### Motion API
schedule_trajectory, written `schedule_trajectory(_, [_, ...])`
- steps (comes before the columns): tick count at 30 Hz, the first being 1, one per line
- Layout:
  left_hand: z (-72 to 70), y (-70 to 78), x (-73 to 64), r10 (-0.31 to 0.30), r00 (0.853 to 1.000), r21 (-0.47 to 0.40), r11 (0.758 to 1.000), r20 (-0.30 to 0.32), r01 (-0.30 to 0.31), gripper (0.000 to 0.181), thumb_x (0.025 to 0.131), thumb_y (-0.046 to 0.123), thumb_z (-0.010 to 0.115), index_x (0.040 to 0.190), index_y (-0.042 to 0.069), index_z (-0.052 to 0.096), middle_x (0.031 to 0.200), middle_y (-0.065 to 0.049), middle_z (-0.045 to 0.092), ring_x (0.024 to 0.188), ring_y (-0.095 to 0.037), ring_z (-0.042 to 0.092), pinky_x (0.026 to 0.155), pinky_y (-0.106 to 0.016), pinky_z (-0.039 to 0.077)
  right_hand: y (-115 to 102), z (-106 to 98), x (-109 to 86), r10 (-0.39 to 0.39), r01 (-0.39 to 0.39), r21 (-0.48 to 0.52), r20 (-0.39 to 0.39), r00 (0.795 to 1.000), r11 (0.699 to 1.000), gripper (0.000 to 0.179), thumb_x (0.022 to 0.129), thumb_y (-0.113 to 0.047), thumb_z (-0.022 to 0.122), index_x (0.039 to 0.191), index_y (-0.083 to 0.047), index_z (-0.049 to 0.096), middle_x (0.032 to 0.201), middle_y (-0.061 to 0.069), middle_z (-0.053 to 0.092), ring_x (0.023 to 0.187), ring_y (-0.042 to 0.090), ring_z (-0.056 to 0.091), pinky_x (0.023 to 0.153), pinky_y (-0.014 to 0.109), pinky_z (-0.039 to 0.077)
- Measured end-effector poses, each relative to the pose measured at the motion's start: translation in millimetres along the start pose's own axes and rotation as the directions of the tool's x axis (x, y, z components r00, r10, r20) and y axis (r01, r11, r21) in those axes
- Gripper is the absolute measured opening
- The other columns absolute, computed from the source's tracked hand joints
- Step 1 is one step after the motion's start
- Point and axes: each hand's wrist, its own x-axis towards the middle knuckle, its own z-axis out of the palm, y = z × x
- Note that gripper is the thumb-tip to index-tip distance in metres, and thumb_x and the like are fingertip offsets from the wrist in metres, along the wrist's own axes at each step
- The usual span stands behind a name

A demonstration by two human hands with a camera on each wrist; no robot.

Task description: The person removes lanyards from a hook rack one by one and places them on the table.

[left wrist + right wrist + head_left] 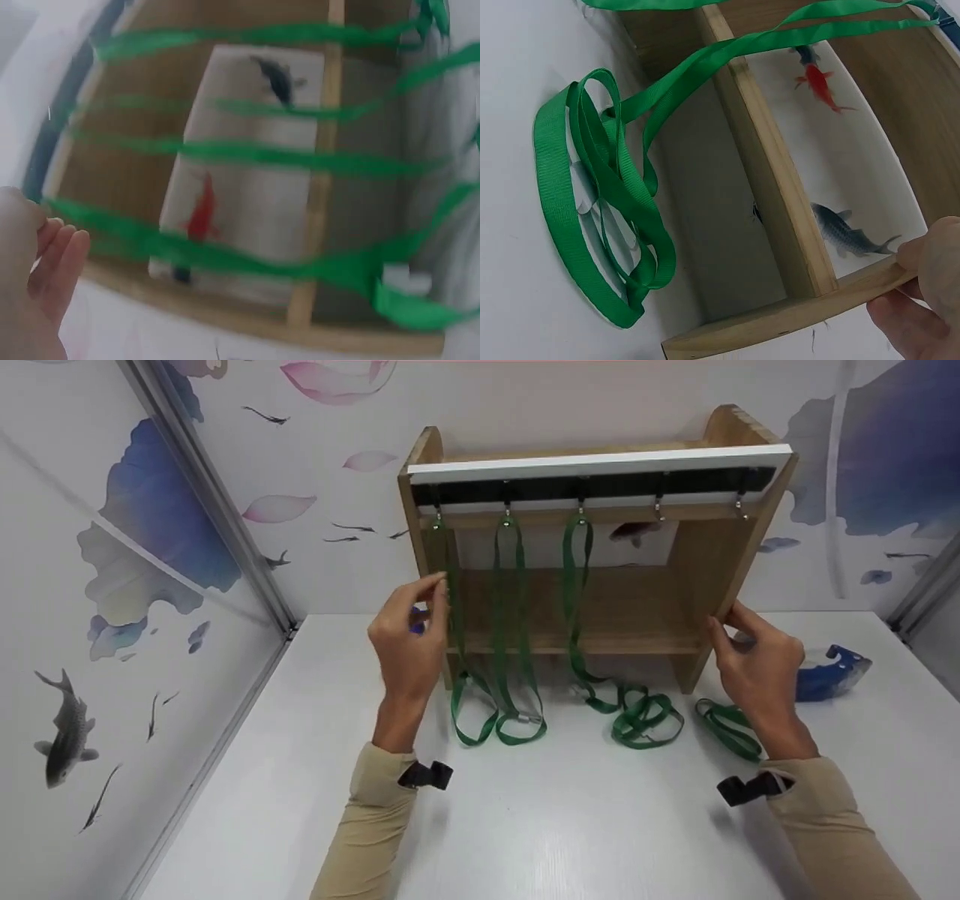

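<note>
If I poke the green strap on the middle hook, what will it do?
The strap would probably swing, since it hangs from the hook. It looks floppy: its lower end bends onto the table. It's probably light too, being a thin, flat band.

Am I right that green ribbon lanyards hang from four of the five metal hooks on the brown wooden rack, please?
Not four; the head view shows green ribbon lanyards hanging from three of the five metal hooks on the wooden rack.

Out there I have a white bench [540, 832] carrying a wooden hook rack [637, 592], green lanyards [555, 172] looped at its foot, a blue tape dispenser [829, 679] to its right.
</note>
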Motion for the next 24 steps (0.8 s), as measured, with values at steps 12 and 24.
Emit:
schedule_trajectory(12, [92.4,79.6,-40.4,-0.044,0.921,0.150,0.989,0.386,-0.015,0.046,0.101,0.034,0.079,0.135,0.003,0.075,0.114,-0.010,0.083,0.101,-0.018,0.082,0.090,-0.025,0.066,6,-2,-1.9,-0.037,0.038,0.007,-0.022,0.999,0.999,0.045,0.105,-0.018,0.073,0.150,-0.014,0.065,0.136,0.019,0.074,0.125,0.043,0.073,0.080,-0.005,0.042])
schedule_trajectory(24, [127.0,86.3,-38.4,-0.032,0.936,0.331,0.939,0.351,-0.092,0.031,0.105,0.038,0.071,0.105,0.009,0.081,0.084,-0.004,0.075,0.075,-0.012,0.074,0.077,-0.016,0.063,1,2,-0.9,-0.034,0.034,0.002,-0.026,0.999,0.999,0.046,0.105,-0.021,0.073,0.150,-0.017,0.063,0.139,0.017,0.073,0.128,0.042,0.071,0.082,-0.004,0.043])
